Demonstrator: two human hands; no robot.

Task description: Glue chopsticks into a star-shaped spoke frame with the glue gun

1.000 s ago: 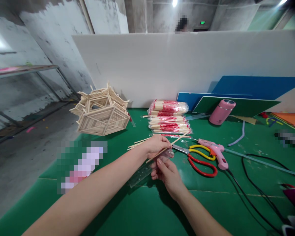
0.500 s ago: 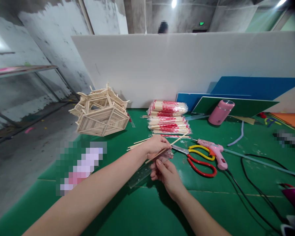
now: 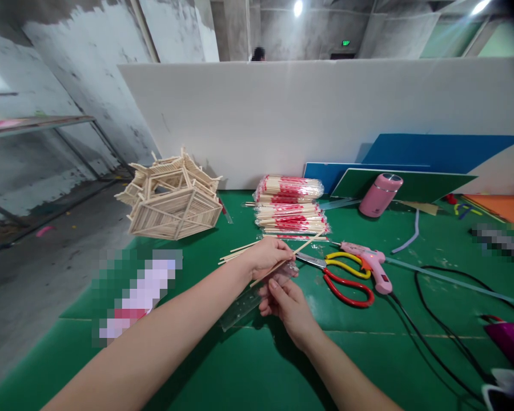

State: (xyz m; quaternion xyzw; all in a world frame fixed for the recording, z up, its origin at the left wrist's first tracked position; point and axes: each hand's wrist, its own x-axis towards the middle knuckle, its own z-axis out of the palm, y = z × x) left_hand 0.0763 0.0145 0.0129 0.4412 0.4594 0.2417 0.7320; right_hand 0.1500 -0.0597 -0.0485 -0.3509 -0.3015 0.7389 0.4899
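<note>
My left hand (image 3: 272,255) is closed around a thin wooden chopstick (image 3: 309,242) that slants up to the right. Below its fingers a second thin stick (image 3: 261,278) crosses at an angle. My right hand (image 3: 289,308) sits just beneath, thumb and fingers pinched on crinkled clear plastic (image 3: 244,307), which spreads under both hands. Loose chopsticks (image 3: 235,254) lie behind my left wrist. Scissors (image 3: 346,282) with yellow and red handles rest right of my hands, blades pointing at them. A pink glue gun (image 3: 370,260) lies beyond the scissors.
Wrapped chopstick bundles (image 3: 289,205) are stacked behind my hands. A chopstick-built model (image 3: 175,200) stands at the left. A pink bottle (image 3: 380,196) leans by coloured boards (image 3: 445,151). The glue gun's black cord (image 3: 420,325) loops across the green table (image 3: 223,377).
The view has shifted slightly, so things sit a little farther left. Both hands keep nearly the same pose and hold. A person's head behind the white board appears lower and farther left.
</note>
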